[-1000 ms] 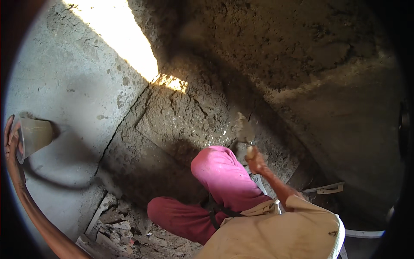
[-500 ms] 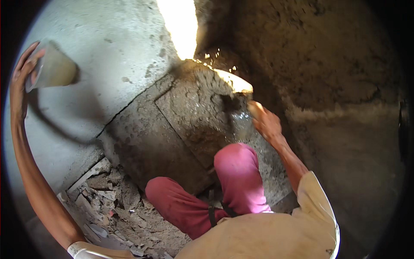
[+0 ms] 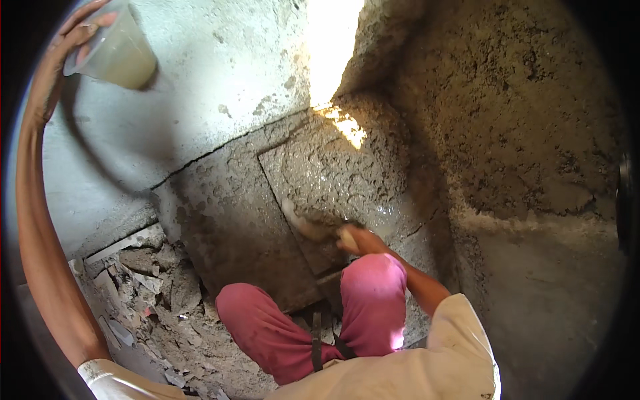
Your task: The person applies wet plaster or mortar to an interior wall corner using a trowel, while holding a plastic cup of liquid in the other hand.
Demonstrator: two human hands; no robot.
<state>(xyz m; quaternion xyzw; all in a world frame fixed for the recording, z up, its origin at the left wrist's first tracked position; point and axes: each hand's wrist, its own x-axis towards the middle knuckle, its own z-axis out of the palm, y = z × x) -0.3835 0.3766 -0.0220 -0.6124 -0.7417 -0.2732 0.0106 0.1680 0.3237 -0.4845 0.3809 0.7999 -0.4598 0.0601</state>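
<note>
At the upper left, my left hand is closed around the rim of a translucent plastic tub, held tilted beside the pale wall with cloudy contents showing at its base. My right hand, near my right knee, is closed on the pale handle of a trowel. Motion blurs the trowel's blade, which lies low over the wet grey mortar. That mortar is rough and lumpy toward the corner. Beside it lies a smoother, damp flat slab, with a straight seam between them.
A pale wall stands at the left, and a rough brown wall at the right. Broken rubble lies at the lower left. Strong light enters a gap at the far corner. My pink-trousered knees are close to the slab.
My right hand has drawn the trowel from the sunlit far side back toward my knees. My left hand and the tub appear higher in view, as the whole view has also shifted.
</note>
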